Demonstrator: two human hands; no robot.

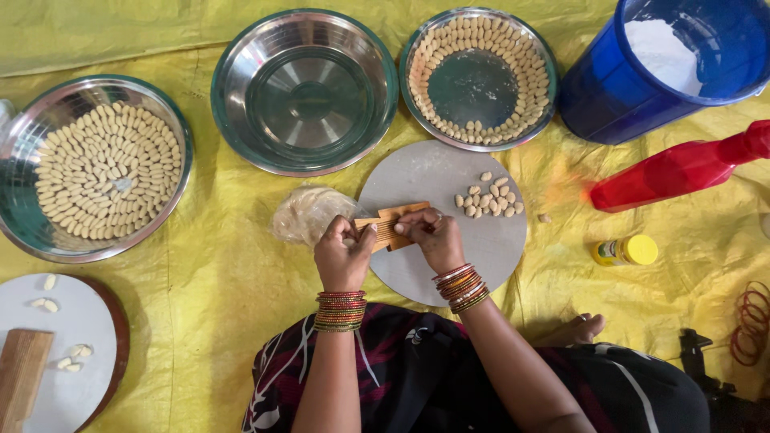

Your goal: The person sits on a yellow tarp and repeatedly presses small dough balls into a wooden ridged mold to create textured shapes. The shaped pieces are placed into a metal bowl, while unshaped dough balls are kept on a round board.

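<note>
My left hand (343,255) and my right hand (431,235) meet over a small ridged wooden board (391,224) on a round grey slab (473,244). The left hand grips the board's left end; the right hand's fingers press down on the ridges, and what lies under them is hidden. A small heap of shaped dough pieces (489,196) lies on the slab to the right. A lump of dough in clear plastic (308,213) sits just left of the slab, beside my left hand.
Three steel bowls stand at the back: the left bowl (16,204) full of dough pieces, the middle bowl (241,120) bare, the right bowl (473,88) ringed with pieces. A blue bucket (609,88), red bottle (674,172), yellow-capped jar (626,250) and second round board (80,385) surround me.
</note>
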